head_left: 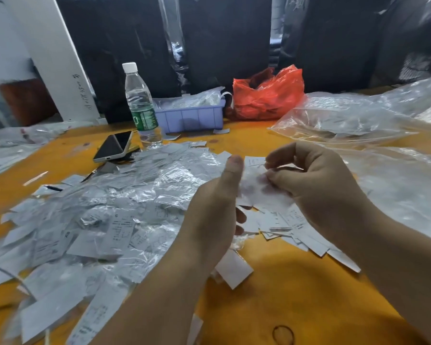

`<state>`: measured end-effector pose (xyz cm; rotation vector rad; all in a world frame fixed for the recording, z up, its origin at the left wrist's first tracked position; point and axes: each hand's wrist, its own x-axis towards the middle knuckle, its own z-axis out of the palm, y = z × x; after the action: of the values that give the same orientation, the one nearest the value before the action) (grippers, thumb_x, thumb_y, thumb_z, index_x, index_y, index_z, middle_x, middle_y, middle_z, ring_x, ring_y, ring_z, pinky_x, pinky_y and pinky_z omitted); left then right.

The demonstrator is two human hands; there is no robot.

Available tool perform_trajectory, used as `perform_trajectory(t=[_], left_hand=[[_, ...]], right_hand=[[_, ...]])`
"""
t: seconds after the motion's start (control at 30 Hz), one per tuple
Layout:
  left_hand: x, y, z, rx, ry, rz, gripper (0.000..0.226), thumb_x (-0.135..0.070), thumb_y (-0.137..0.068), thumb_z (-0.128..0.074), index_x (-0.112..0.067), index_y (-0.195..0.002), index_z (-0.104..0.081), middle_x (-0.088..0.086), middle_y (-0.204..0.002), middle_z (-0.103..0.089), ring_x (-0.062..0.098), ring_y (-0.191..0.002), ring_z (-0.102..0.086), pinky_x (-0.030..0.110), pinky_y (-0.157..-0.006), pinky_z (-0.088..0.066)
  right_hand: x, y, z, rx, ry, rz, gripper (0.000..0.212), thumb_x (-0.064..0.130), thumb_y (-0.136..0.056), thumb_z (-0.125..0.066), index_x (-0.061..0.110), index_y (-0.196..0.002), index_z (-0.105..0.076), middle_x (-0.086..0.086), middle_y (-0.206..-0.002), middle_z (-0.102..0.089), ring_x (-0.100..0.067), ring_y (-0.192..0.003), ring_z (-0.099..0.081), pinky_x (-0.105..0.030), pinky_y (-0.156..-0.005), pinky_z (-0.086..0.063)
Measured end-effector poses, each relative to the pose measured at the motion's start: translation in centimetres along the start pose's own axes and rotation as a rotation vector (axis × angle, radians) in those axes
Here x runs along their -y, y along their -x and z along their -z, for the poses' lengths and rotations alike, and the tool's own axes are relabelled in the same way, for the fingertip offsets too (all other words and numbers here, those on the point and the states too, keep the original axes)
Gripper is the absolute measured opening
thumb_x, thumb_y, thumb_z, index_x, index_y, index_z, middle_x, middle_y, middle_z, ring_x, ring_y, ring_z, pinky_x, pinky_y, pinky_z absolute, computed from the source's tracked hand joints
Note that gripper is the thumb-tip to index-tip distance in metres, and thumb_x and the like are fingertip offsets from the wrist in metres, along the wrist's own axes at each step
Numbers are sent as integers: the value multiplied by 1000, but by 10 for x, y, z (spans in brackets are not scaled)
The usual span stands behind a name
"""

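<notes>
In the middle of the frame, the right hand (316, 180) pinched a white paper slip (258, 186) with its thumb and curled fingertips. The left hand (214, 210) held the other side of the same slip, with its thumb pointing up and its fingers curled behind it. The slip was blurry, so its print could not be read. It was up off the table, between the two hands.

Right under the hands lay more small white slips. To the left spread a big pile of slips and little clear bags (105, 212). It all sat on a yellow table (296, 290). A thin rubber band (283, 334) lay near the bottom edge.

Past the pile, left of the middle, a phone (113, 146) lay with its dark screen up. Just beside it stood a water bottle (141, 105) with a white cap and a green label. Behind the bottle was a purple tray (192, 119) with clear bags in it. Next to the tray sat a red plastic bag (269, 95).

Big clear plastic sheets (358, 115) covered the right side of the table. Dark bags (222, 41) stood along the back of the room. A white board (52, 53) leaned in the upper left.
</notes>
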<state>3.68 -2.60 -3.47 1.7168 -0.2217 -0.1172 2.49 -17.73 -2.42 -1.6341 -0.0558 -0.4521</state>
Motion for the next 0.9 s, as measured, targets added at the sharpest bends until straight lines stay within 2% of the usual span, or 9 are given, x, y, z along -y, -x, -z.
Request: perform_trajectory(t=[0.1,0.17,0.23,0.3,0.4,0.6,0.77,0.9], left_hand=[[2,0,-2,13,-92,-77,20,-34,-89,-64,-16,-82,-70,-8,-66,-63,7,-58,-58,31,-59,-52],[4,0,-2,-13,-78,-101,11,-20,-89,-65,-17,-80,-70,-11,-61,-62,5,-56,-57,23,-54,-51],[5,-1,0,-42,-19,-116,12,-20,-90,-65,-12,-81,-69,-10,-61,-62,5,-55,-56,20,-52,-51],[4,-2,2,-82,24,-137,17,-22,-90,-65,-9,-80,-68,-8,-60,-61,6,-54,-55,19,-51,-50],[2,-2,2,-132,66,-155,19,-26,-90,-67,-13,-76,-68,-8,-59,-60,6,-54,-54,20,-52,-50],[2,-1,4,-155,83,-175,23,-35,-88,-68,-14,-77,-66,-9,-58,-58,5,-53,-53,19,-52,-50],[2,0,4,-151,46,-189,29,-38,-84,-71,-10,-79,-66,-10,-57,-57,4,-53,-54,22,-53,-51],[3,0,5,-145,-31,-177,30,-44,-77,-76,-17,-71,-64,-14,-57,-58,3,-53,-56,29,-57,-55]], right_hand=[[1,1,3,-18,6,-5,18,-9,-87,-61,8,-90,-66,-5,-75,-72,-19,-72,-74,-26,-65,-59],[4,0,3,7,-52,-63,18,-9,-85,-63,7,-92,-65,-10,-83,-67,-19,-73,-73,-28,-66,-60],[7,0,4,85,-136,-163,17,-5,-83,-67,7,-95,-64,-11,-86,-65,-18,-71,-69,-27,-62,-57],[9,0,5,186,-197,-258,14,1,-84,-68,7,-96,-65,-9,-79,-65,-16,-64,-65,-26,-58,-55],[10,-1,6,306,-251,-353,13,7,-85,-67,6,-99,-66,-6,-71,-65,-16,-60,-61,-27,-54,-53],[7,0,6,426,-223,-412,8,3,-85,-65,9,-86,-69,-7,-69,-63,-15,-56,-55,-25,-53,-50],[5,1,5,487,-259,-402,3,13,-86,-65,13,-86,-68,-6,-74,-60,-15,-61,-55,-25,-53,-48],[6,-1,7,397,-273,-385,42,30,-65,-74,11,-102,-71,-5,-82,-62,-15,-67,-57,-25,-56,-50]])
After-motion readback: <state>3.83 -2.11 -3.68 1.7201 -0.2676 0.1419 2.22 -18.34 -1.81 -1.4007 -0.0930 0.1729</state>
